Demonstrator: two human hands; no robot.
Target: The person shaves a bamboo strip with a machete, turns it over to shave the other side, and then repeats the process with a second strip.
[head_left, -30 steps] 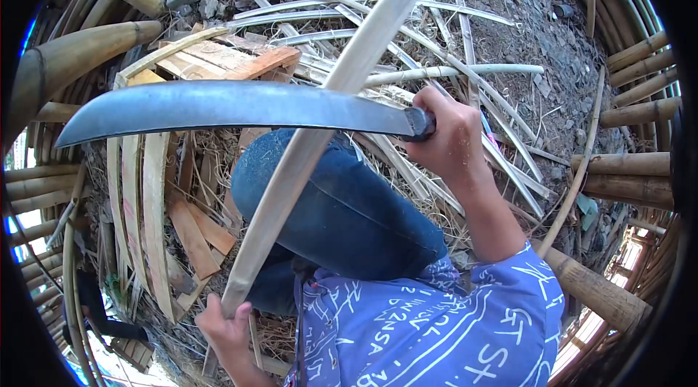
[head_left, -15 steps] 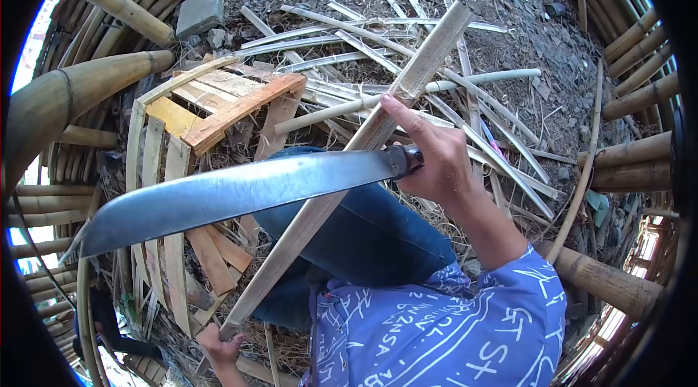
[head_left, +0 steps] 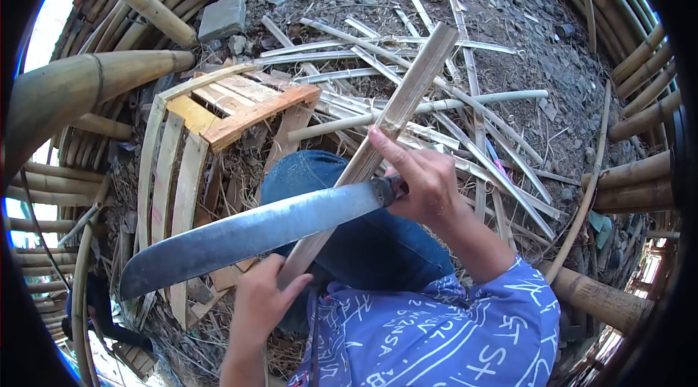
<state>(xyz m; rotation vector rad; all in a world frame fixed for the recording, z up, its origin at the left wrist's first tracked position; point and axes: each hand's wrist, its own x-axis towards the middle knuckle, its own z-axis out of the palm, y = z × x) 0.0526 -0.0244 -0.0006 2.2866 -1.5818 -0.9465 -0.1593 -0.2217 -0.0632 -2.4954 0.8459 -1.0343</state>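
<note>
My right hand (head_left: 427,185) is closed round the handle of a machete (head_left: 251,233), its broad blade pointing left across the view. The index finger stretches out against a flat bamboo strip (head_left: 418,82). This strip runs diagonally over my knee, passing under the machete's blade near the handle. At the strip's lower part, my left hand (head_left: 263,301) grips it with the thumb lying along the near side. The strip's lower end is hidden at that hand.
Several split bamboo strips (head_left: 502,169) lie crossed on the littered ground. A wooden frame of slats (head_left: 254,118) stands at my left, near a grey block (head_left: 222,18). Thick bamboo poles (head_left: 102,82) surround the spot. Part of another person (head_left: 109,321) shows at lower left.
My left hand has come up and right, gripping closer to the blade. The machete has swung slightly down and right, and the strip's top end sits lower. The whole view has shifted a little.
</note>
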